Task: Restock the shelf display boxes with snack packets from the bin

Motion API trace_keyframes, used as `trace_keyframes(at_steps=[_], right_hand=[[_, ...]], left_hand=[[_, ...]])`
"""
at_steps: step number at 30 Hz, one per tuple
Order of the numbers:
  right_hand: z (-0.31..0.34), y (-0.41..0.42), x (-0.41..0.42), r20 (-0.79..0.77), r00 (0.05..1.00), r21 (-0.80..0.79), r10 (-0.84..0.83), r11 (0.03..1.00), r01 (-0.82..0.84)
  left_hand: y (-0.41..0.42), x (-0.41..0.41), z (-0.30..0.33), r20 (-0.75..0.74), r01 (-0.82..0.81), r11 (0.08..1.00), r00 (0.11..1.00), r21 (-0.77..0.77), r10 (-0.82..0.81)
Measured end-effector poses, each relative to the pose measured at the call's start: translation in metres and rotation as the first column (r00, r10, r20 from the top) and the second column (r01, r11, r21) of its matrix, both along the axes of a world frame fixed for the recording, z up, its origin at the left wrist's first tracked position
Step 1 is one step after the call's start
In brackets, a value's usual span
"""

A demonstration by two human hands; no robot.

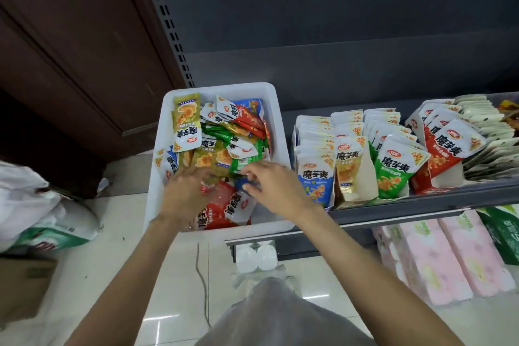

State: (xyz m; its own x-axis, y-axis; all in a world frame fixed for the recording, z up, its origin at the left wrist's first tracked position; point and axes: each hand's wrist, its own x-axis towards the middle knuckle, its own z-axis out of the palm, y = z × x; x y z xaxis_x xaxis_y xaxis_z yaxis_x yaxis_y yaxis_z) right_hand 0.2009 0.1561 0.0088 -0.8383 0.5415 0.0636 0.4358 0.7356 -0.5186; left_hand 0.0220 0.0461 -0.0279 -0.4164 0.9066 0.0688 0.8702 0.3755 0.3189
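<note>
A white plastic bin (pixel 276 121) sits at the shelf's left end, filled with mixed snack packets in gold, green, red and blue. Both my hands are inside it near the front. My left hand (pixel 186 191) lies spread over red and gold packets, fingers blurred by motion. My right hand (pixel 271 182) pinches a blue packet (pixel 242 183) with curled fingers. To the right on the shelf stand the display boxes: blue (pixel 314 177), gold (pixel 348 166), green (pixel 393 174) and red (pixel 442 154), each with upright packets.
The grey shelf edge (pixel 421 202) runs along the front of the boxes. Pale packets (pixel 488 143) fill the far right of the shelf. Pink tissue packs (pixel 438 258) lie on the lower shelf. White sacks (pixel 36 205) and a cardboard box (pixel 22 284) sit on the floor at left.
</note>
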Motion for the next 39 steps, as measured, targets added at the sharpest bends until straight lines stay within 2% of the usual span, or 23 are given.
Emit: trace_keyframes(at_steps=[2,5,8,10,13,14,15,16,17,18,19,20,21,23,25,27,30,33,35,39], right_hand=[[-0.015,-0.01,-0.03,0.239,0.966,-0.027,0.098,0.995,-0.094],[-0.033,-0.022,-0.057,0.532,0.839,0.123,0.114,0.97,-0.21],[-0.044,-0.029,-0.064,0.594,0.799,0.201,0.095,0.944,-0.262],[-0.039,-0.025,-0.06,0.561,0.821,0.154,0.111,0.96,-0.236],[-0.013,-0.009,-0.047,0.396,0.916,0.098,0.067,0.989,-0.114],[-0.004,-0.002,-0.04,0.299,0.954,0.087,0.012,0.995,-0.04],[0.004,0.005,-0.03,0.173,0.982,0.061,-0.074,0.996,0.064],[0.012,0.012,-0.019,0.024,0.982,-0.012,-0.187,0.982,0.187],[0.02,0.018,-0.008,-0.121,0.945,-0.135,-0.303,0.948,0.287],[0.029,0.022,0.004,-0.228,0.886,-0.282,-0.404,0.898,0.337],[0.038,0.025,0.016,-0.284,0.829,-0.436,-0.482,0.835,0.336],[0.046,0.026,0.025,-0.296,0.796,-0.578,-0.529,0.762,0.292],[0.053,0.026,0.032,-0.284,0.785,-0.682,-0.551,0.691,0.238],[0.061,0.026,0.05,-0.25,0.785,-0.775,-0.567,0.603,0.188],[0.066,0.024,0.071,-0.253,0.773,-0.778,-0.582,0.597,0.195],[0.069,0.024,0.097,-0.299,0.704,-0.763,-0.644,0.605,0.229],[0.073,0.025,0.139,-0.401,0.547,-0.725,-0.735,0.62,0.301],[0.079,0.027,0.185,-0.512,0.415,-0.604,-0.752,0.659,0.448],[0.084,0.033,0.218,-0.573,0.353,-0.505,-0.739,0.658,0.559],[0.083,0.058,0.288,-0.633,0.367,-0.199,-0.681,0.601,0.774]], left_hand=[[-0.01,-0.012,-0.009,-0.051,0.061,0.984,0.996,-0.166,-0.07],[-0.012,-0.016,-0.008,-0.087,0.178,0.933,0.973,-0.314,-0.215],[-0.011,-0.016,-0.009,-0.207,0.177,0.909,0.94,-0.378,-0.269],[-0.01,-0.014,-0.009,-0.254,0.214,0.931,0.922,-0.295,-0.292],[-0.01,-0.016,-0.01,-0.249,0.291,0.956,0.929,0.032,-0.275],[-0.009,-0.017,-0.011,-0.209,0.282,0.952,0.945,0.119,-0.253],[-0.008,-0.015,-0.009,-0.09,0.242,0.953,0.969,0.184,-0.229],[-0.008,-0.011,-0.003,0.105,0.163,0.963,0.976,0.217,-0.189],[-0.008,-0.006,0.006,0.364,0.062,0.973,0.921,0.222,-0.142],[-0.006,0.0,0.017,0.608,-0.022,0.978,0.786,0.206,-0.11],[-0.002,0.007,0.027,0.761,-0.053,0.979,0.638,0.197,-0.119],[0.001,0.013,0.035,0.821,-0.057,0.979,0.556,0.198,-0.134],[0.005,0.02,0.044,0.845,-0.037,0.978,0.511,0.203,-0.156],[0.017,0.036,0.063,0.84,0.066,0.97,0.489,0.234,-0.236],[0.032,0.052,0.075,0.809,0.167,0.953,0.504,0.255,-0.304],[0.05,0.072,0.084,0.771,0.263,0.934,0.532,0.243,-0.35],[0.08,0.107,0.093,0.667,0.367,0.887,0.59,0.279,-0.454],[0.114,0.151,0.099,0.519,0.426,0.837,0.657,0.344,-0.547],[0.139,0.183,0.104,0.456,0.454,0.81,0.671,0.371,-0.585],[0.193,0.245,0.102,0.218,0.573,0.743,0.721,0.346,-0.658]])
